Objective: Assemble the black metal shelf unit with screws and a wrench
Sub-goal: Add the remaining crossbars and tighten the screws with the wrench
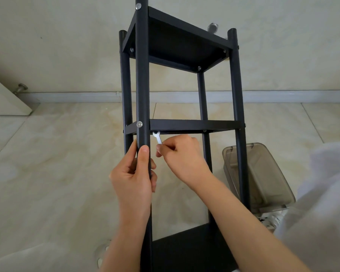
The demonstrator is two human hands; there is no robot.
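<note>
Under the middle shelf of the black metal shelf unit (194, 125), the right hand (182, 156) pinches a small white flat wrench (157, 137); the left hand (133, 173) grips the near post. The wrench may slip off the hidden nut.

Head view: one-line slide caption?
Left hand grips the shelf post; right hand holds a wrench under the middle shelf.
</note>
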